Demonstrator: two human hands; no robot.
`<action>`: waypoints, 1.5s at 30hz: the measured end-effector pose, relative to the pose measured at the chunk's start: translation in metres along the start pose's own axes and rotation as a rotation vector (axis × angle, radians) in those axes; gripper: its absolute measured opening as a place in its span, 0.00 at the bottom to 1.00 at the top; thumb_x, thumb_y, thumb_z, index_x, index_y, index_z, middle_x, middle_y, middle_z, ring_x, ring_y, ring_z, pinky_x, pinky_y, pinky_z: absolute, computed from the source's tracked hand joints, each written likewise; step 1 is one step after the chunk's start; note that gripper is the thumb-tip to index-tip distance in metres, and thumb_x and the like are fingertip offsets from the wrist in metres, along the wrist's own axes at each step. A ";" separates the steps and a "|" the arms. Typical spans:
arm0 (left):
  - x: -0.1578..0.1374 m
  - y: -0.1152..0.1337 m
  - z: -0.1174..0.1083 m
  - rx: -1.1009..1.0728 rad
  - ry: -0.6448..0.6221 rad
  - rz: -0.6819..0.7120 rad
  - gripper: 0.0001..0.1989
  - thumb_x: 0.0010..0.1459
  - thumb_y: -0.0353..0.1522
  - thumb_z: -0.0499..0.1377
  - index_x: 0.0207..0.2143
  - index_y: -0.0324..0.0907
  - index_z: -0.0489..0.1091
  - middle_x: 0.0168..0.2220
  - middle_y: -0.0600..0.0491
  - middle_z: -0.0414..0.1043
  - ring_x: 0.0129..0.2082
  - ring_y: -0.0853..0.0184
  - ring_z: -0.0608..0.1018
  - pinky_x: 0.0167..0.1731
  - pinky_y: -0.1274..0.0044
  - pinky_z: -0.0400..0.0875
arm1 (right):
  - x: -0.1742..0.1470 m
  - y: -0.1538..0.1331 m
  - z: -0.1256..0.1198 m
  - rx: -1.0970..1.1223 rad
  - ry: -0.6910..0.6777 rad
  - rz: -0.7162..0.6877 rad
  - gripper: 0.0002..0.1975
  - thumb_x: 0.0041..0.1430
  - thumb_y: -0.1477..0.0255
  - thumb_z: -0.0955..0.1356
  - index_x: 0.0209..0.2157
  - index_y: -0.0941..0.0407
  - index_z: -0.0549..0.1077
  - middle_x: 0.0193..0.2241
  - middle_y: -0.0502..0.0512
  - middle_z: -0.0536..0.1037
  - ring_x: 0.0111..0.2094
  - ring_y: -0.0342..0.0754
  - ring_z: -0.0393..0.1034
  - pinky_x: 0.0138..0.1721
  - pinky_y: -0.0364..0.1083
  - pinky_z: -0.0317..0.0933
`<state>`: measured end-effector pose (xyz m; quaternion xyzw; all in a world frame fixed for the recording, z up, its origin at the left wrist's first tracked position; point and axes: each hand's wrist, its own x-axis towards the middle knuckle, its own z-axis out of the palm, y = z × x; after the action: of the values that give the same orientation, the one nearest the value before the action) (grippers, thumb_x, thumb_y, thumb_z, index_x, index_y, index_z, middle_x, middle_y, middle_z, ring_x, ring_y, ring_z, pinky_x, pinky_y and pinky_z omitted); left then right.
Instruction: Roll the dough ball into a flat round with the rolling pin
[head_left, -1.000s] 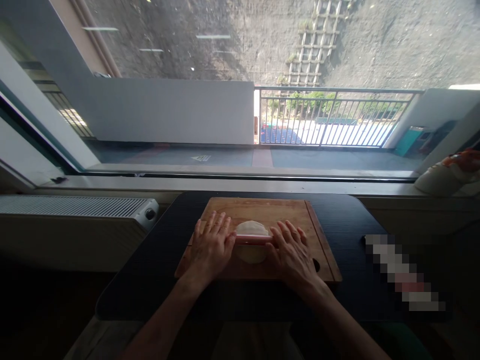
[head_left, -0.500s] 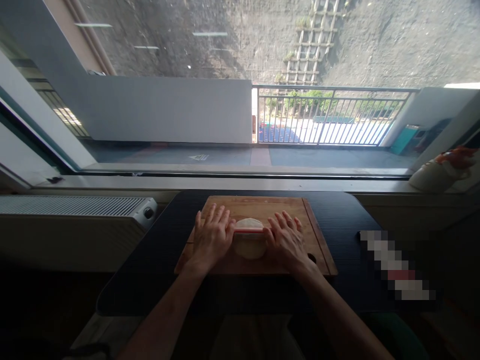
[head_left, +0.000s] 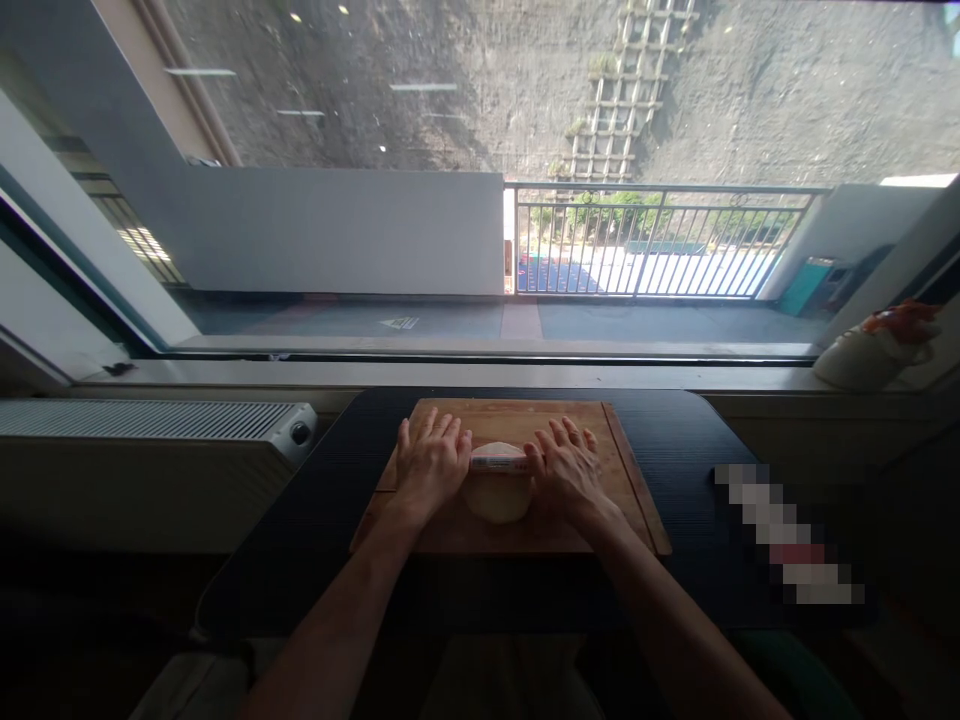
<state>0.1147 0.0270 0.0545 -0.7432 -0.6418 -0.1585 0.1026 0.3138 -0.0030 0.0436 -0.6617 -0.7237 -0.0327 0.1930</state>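
Note:
A round, flat piece of pale dough (head_left: 498, 498) lies on a wooden cutting board (head_left: 517, 415). Across it runs a slim, light-coloured rod with printed markings (head_left: 498, 464), used like a rolling pin. My left hand (head_left: 433, 462) rests flat over the rod's left end, fingers stretched out and pointing away from me. Over the right end lies my right hand (head_left: 568, 465), palm down with its fingers spread. Both ends of the rod are hidden under my hands.
The board rests on a dark table (head_left: 300, 540) with rounded corners. A blurred-out object (head_left: 787, 535) lies at the table's right side. To the left stands a white radiator (head_left: 150, 460). A pale pot (head_left: 862, 355) sits on the window sill (head_left: 525, 374).
The rod has turned: a red line along it has given way to printed markings. Both hands stay over its ends, fingers still stretched out. The whole view has shifted slightly.

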 end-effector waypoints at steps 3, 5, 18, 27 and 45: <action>-0.010 -0.002 -0.002 -0.021 -0.020 0.025 0.24 0.62 0.40 0.39 0.52 0.43 0.66 0.56 0.50 0.63 0.62 0.60 0.55 0.59 0.59 0.41 | -0.014 0.000 -0.003 0.008 0.004 -0.049 0.23 0.64 0.59 0.52 0.51 0.52 0.67 0.57 0.56 0.63 0.61 0.52 0.46 0.59 0.55 0.37; -0.022 -0.004 -0.003 -0.033 -0.011 0.060 0.24 0.62 0.40 0.40 0.53 0.43 0.64 0.58 0.50 0.62 0.62 0.61 0.54 0.60 0.61 0.41 | -0.029 0.000 -0.004 0.007 0.027 -0.099 0.24 0.64 0.59 0.53 0.56 0.52 0.62 0.60 0.55 0.59 0.62 0.51 0.43 0.60 0.54 0.36; -0.023 -0.005 0.000 -0.013 0.007 0.046 0.24 0.62 0.40 0.40 0.54 0.41 0.63 0.58 0.49 0.60 0.62 0.60 0.54 0.60 0.60 0.41 | -0.029 0.001 -0.001 -0.014 0.035 -0.126 0.24 0.64 0.59 0.53 0.57 0.53 0.61 0.60 0.55 0.57 0.63 0.51 0.42 0.60 0.54 0.35; -0.007 -0.002 0.006 0.061 0.078 0.012 0.27 0.63 0.41 0.38 0.55 0.35 0.62 0.58 0.46 0.60 0.63 0.57 0.53 0.60 0.55 0.37 | -0.005 0.000 0.002 -0.021 0.022 -0.038 0.25 0.64 0.59 0.52 0.54 0.55 0.65 0.58 0.58 0.61 0.62 0.53 0.45 0.59 0.56 0.37; -0.025 -0.004 0.002 0.040 0.060 0.076 0.27 0.63 0.41 0.40 0.58 0.37 0.58 0.60 0.48 0.56 0.63 0.59 0.52 0.60 0.57 0.38 | -0.023 0.006 -0.003 0.006 0.013 -0.129 0.26 0.64 0.60 0.53 0.57 0.58 0.62 0.58 0.57 0.61 0.62 0.51 0.45 0.61 0.53 0.34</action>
<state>0.1074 0.0054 0.0431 -0.7599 -0.6127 -0.1637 0.1427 0.3209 -0.0253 0.0372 -0.6127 -0.7638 -0.0474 0.1974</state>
